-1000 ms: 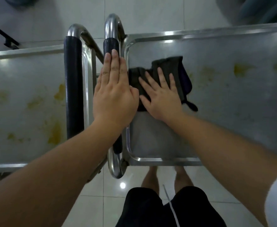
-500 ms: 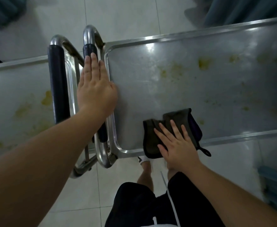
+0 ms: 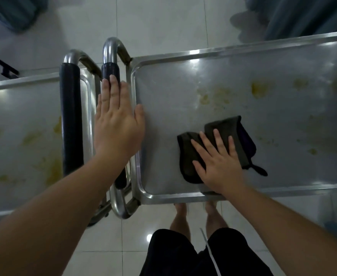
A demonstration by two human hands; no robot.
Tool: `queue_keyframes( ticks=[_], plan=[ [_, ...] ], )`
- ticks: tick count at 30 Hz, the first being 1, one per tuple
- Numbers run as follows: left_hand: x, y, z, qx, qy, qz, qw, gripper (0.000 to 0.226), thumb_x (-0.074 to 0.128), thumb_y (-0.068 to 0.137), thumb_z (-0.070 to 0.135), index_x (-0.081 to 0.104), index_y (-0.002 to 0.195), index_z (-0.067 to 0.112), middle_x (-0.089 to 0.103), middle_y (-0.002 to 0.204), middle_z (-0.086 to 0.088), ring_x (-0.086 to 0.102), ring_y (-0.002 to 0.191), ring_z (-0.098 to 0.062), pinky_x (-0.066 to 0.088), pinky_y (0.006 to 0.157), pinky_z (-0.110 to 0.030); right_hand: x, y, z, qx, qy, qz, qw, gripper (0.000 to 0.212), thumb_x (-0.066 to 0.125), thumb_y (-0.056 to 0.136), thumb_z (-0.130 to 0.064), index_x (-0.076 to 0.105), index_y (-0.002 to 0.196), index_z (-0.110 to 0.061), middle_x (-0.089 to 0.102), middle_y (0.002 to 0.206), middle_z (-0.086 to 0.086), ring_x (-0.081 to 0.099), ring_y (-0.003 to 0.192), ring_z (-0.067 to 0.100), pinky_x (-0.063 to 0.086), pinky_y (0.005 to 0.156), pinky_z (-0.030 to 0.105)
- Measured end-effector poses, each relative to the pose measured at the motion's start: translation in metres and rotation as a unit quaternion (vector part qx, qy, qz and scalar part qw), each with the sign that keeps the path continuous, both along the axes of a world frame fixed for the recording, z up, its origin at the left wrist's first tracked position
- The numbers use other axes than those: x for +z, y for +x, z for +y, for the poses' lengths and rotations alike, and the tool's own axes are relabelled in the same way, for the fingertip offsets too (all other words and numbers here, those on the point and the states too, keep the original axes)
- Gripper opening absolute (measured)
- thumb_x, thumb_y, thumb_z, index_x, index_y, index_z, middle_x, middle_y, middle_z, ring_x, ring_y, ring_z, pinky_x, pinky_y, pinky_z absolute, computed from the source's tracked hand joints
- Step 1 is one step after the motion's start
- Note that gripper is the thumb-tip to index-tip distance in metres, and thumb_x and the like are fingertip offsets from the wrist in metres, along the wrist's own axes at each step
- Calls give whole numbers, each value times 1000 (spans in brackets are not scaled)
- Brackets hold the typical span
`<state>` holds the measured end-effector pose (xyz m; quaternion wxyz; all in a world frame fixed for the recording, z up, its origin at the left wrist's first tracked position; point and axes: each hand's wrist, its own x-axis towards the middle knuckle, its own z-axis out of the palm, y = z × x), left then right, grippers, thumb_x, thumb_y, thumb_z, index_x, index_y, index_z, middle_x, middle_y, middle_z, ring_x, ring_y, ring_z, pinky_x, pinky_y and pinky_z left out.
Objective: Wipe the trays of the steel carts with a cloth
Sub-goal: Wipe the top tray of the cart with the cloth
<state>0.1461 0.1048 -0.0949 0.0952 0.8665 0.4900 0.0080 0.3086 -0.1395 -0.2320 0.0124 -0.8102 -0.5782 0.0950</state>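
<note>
Where the right hand (image 3: 219, 166) presses, the cloth (image 3: 226, 136) lies dark and folded.

A single wide-angle view comes from the person's head, looking steeply down and a little forward. It sits close above the work: both forearms run in from the lower corners, the left hand (image 3: 117, 124) and right hand (image 3: 219, 166) fill the middle, and the person's shorts and bare feet show at the bottom edge. The right cart's tray (image 3: 243, 100) spreads across the centre and right, the left cart's tray (image 3: 20, 136) along the left. Straight rails bow near the edges. Tiled floor (image 3: 163, 20) fills the top.
</note>
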Motion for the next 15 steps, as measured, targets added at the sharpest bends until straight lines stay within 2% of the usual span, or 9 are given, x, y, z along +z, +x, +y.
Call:
queue_keyframes(
  ticks=[2,8,12,15],
  plan=[
    [-3,0,1,4,5,0,1000,70,16,111,53,4,169,16,-10,177,0,-19,160,-10,-8,130,-35,-2,18,32,13,3,0,1000,67,36,102,-60,27,164,-37,21,174,-5,6,162,29,8,126,63],
    [-6,0,0,7,9,-2,1000,67,10,112,52,6,169,16,-9,177,1,-19,159,-7,-6,130,-36,8,67,149,-12,4,28,1000,68,32,101,-61,27,164,-35,21,173,-4,5,161,31,-2,127,61],
    [-5,2,0,1,27,37,999,69,9,111,51,3,169,14,-13,177,-2,-20,160,-12,-10,129,-35,15,98,214,-21,-30,31,999,71,18,100,-64,16,166,-37,9,175,-6,-4,162,29,-7,126,60],
    [-4,2,-1,-6,36,65,997,70,10,111,50,1,169,12,-15,176,-5,-21,160,-15,-11,129,-37,16,109,229,-17,-46,29,998,72,14,100,-65,11,167,-37,3,176,-6,-9,161,28,-8,126,60]
  ],
)
